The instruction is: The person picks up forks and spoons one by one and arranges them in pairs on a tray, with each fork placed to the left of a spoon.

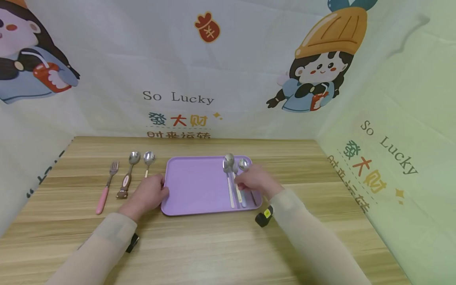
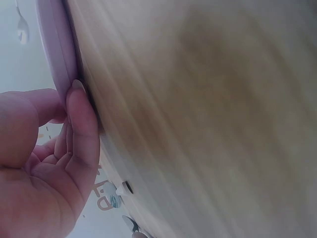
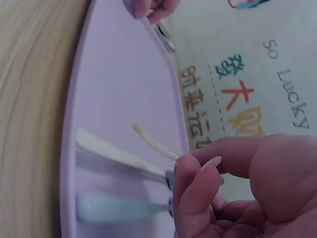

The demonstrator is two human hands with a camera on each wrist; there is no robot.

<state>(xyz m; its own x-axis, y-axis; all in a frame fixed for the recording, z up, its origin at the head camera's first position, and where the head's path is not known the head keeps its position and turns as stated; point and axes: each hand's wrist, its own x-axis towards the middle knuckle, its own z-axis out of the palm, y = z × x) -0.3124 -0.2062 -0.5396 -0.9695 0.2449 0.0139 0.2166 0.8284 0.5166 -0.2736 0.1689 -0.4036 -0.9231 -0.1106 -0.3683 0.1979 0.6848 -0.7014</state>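
My left hand (image 1: pixel 151 193) grips the left rim of the purple tray (image 1: pixel 196 184), thumb and fingers pinching its edge in the left wrist view. Over the tray's right side, my right hand (image 1: pixel 257 180) pinches a spoon (image 1: pixel 229 159) by its thin cream handle (image 3: pixel 153 144). Beside that spoon on the tray lie a white-handled fork (image 1: pixel 229 186) and a fork with a pale blue handle (image 3: pixel 119 208). Another spoon (image 1: pixel 244 164) is at the far right, its middle hidden by my right hand.
Left of the tray, a pink-handled fork (image 1: pixel 107 190), a spoon with a brown bear-shaped handle (image 1: pixel 126 180) and a plain spoon (image 1: pixel 149 158) lie on the wooden table (image 1: pixel 199 245). My left hand covers part of the plain spoon's handle. A printed cloth (image 1: pixel 242 79) hangs behind.
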